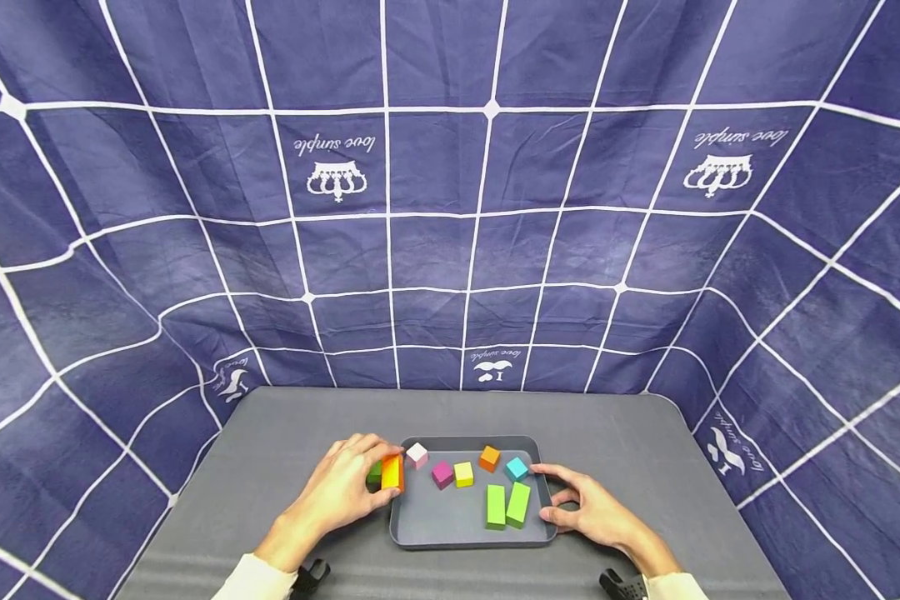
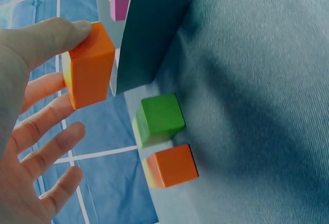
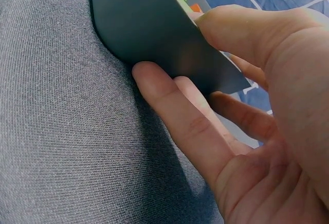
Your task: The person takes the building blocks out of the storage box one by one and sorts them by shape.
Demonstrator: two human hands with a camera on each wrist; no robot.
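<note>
My left hand (image 1: 348, 483) pinches an orange block (image 2: 91, 72) between thumb and fingers, at the left rim of a shallow grey tray (image 1: 442, 523). In the left wrist view, a green block (image 2: 160, 116) and a second orange block (image 2: 177, 166) rest on the table below that hand, outside the tray. At the opposite end, my right hand (image 1: 588, 506) holds the tray's right side. Its thumb is at the rim and its fingers touch the outer wall (image 3: 154, 29) in the right wrist view.
Inside the tray lie a pale pink cube (image 1: 417, 455), a magenta cube (image 1: 442, 476), a yellow cube (image 1: 463, 475), an orange cube (image 1: 489, 458), a light blue cube (image 1: 517, 469) and two long green blocks (image 1: 496, 508). A grey cloth covers the table (image 1: 307, 417); blue curtains (image 1: 435, 250) surround it.
</note>
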